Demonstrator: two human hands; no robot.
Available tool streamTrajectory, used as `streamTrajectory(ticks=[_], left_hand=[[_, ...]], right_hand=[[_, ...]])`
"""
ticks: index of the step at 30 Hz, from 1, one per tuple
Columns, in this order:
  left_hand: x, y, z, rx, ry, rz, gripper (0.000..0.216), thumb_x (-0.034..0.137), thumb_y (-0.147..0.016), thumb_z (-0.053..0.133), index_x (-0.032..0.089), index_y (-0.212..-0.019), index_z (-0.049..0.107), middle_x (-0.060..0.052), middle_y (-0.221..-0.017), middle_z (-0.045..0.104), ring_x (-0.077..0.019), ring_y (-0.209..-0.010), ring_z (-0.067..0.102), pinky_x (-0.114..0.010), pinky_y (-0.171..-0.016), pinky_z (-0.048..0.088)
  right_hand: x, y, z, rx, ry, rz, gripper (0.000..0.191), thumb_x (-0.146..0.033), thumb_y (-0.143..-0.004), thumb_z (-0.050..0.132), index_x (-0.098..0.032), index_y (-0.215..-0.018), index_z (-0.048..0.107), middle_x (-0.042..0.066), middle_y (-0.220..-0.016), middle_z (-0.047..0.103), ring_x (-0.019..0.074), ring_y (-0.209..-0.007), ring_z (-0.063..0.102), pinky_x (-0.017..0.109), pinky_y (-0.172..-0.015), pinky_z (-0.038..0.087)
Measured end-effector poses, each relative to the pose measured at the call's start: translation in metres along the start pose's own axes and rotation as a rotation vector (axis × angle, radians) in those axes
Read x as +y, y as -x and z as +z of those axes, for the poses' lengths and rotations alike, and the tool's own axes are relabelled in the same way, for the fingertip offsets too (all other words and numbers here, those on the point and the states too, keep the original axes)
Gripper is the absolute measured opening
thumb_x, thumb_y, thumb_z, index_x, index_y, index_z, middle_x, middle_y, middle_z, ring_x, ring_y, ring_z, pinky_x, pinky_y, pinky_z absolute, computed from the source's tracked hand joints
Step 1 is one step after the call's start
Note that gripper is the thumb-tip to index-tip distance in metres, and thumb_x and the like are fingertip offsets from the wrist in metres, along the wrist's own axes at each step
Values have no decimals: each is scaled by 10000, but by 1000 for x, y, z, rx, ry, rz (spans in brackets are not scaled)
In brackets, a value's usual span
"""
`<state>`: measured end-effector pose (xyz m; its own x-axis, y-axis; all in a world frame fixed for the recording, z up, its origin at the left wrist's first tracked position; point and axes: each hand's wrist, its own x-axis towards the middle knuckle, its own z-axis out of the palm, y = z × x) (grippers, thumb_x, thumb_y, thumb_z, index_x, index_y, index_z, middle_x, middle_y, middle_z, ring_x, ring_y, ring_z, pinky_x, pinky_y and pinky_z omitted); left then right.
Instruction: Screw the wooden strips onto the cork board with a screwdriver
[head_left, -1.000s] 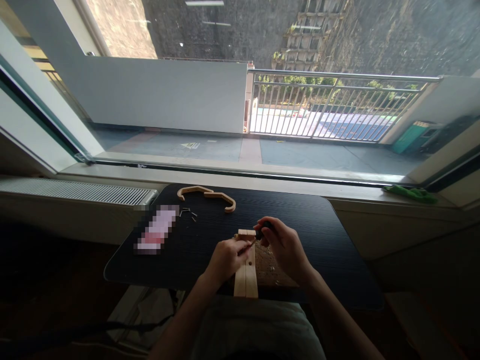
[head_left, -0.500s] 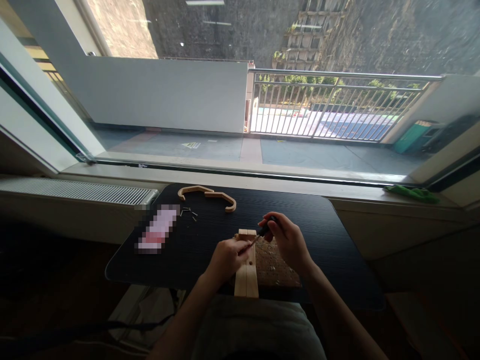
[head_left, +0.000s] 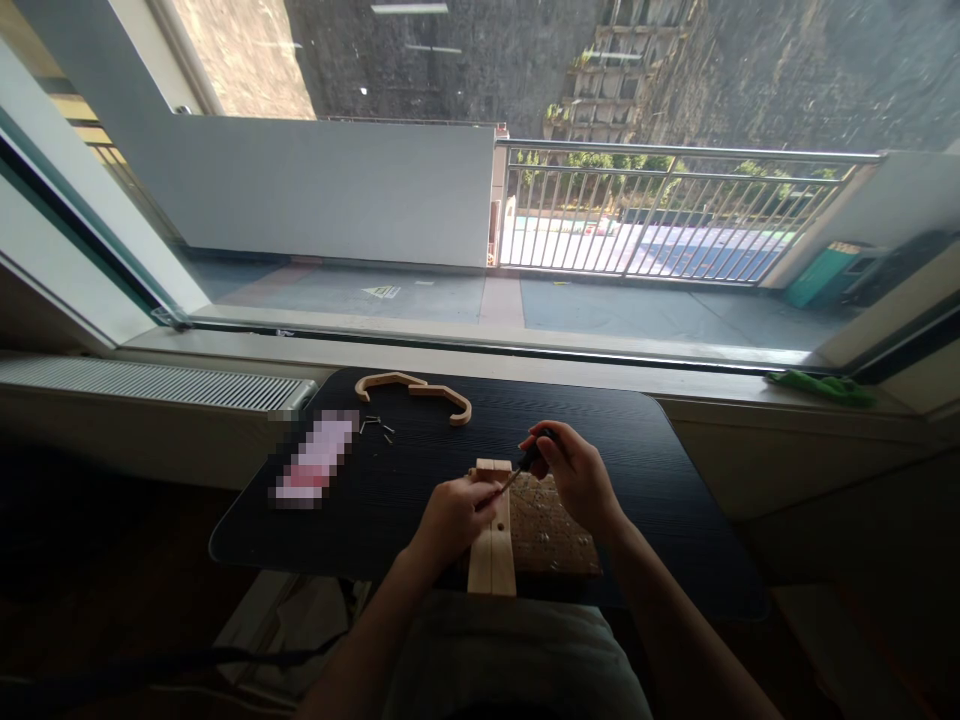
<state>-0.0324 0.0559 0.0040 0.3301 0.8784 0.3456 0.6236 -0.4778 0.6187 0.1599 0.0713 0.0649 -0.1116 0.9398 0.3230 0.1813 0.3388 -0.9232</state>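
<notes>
My right hand (head_left: 574,475) is closed round the dark handle of a screwdriver (head_left: 531,458), whose thin shaft slants down to the left. At the shaft's lower end, the fingers of my left hand (head_left: 454,515) are pinched together; what lies between them is hidden. My left hand rests over a pale wooden piece (head_left: 493,570) made of two strips side by side, with a round dark hole in its right strip. Right of it and partly under my right hand lies a brown speckled board (head_left: 555,545).
Two curved wooden pieces (head_left: 459,400) lie at the back of the black table (head_left: 637,440). Several screws (head_left: 379,425) are left of them, near a blurred pink item (head_left: 319,455). A white radiator (head_left: 157,385) and a window ledge border the table; a green cloth (head_left: 821,388) lies on the ledge.
Hardly anything differs. My right hand and the screwdriver handle have shifted very slightly; my left hand stays in place on the wooden piece.
</notes>
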Motion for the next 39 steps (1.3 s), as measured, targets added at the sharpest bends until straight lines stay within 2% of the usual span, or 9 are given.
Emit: streamTrajectory(ticks=[9, 13, 17, 20, 24, 27, 32, 39], left_hand=[[0, 0, -1, 0, -24, 30, 182, 136, -835, 676, 200, -966, 785, -72, -962, 794, -210, -827, 761, -261, -759, 585], [1, 0, -2, -6, -16, 42, 167, 149, -852, 660, 200, -956, 780, -71, -959, 792, -211, -823, 758, -272, -770, 586], [2, 0, -4, -16, 6, 44, 173, 152, -865, 647, 208, -971, 772, -63, -965, 787, -206, -841, 752, -266, -790, 580], [3, -1, -4, -31, 13, 47, 180, 140, -872, 629, 206, -964, 769, -61, -965, 782, -207, -849, 747, -270, -791, 575], [3, -1, -4, -26, 3, 48, 175, 148, -872, 629, 219, -946, 770, -50, -940, 782, -193, -821, 744, -258, -785, 571], [3, -1, -5, -28, 3, 46, 166, 142, -864, 638, 213, -933, 772, -51, -939, 784, -193, -812, 747, -256, -776, 574], [4, -1, -5, -27, 16, 39, 186, 112, -839, 649, 207, -943, 771, -53, -951, 783, -205, -835, 750, -263, -778, 580], [4, 0, -5, -21, 35, 31, 186, 135, -856, 632, 218, -949, 770, -49, -961, 784, -196, -833, 749, -259, -794, 580]], right_hand=[[-3, 0, -2, -36, 70, -15, 251, -401, -936, 548, -180, -1030, 621, 75, -867, 736, 137, -599, 627, 270, -560, 530], [-16, -1, -4, -111, 248, -90, 292, -311, -942, 542, -195, -1196, 625, 76, -926, 754, 164, -686, 675, 296, -633, 549], [-31, -2, -2, -211, 341, -213, 268, -236, -947, 517, -206, -1169, 666, 73, -958, 758, 190, -816, 709, 311, -743, 547], [-39, -4, 0, -281, 397, -250, 319, -205, -947, 505, -220, -1229, 653, 80, -1020, 753, 194, -849, 709, 313, -767, 539], [-44, -6, -3, -332, 495, -269, 441, -180, -923, 501, -229, -1353, 584, 84, -1036, 742, 186, -790, 692, 301, -719, 530], [-46, -8, -7, -354, 546, -291, 481, -161, -925, 479, -233, -1395, 548, 90, -1063, 732, 208, -865, 693, 318, -747, 527], [-46, -9, -9, -404, 568, -310, 445, -169, -961, 454, -222, -1392, 551, 99, -1075, 734, 222, -899, 696, 335, -753, 533], [-41, -8, -8, -357, 515, -332, 361, -191, -971, 472, -232, -1298, 620, 92, -1048, 741, 211, -882, 704, 312, -753, 532]])
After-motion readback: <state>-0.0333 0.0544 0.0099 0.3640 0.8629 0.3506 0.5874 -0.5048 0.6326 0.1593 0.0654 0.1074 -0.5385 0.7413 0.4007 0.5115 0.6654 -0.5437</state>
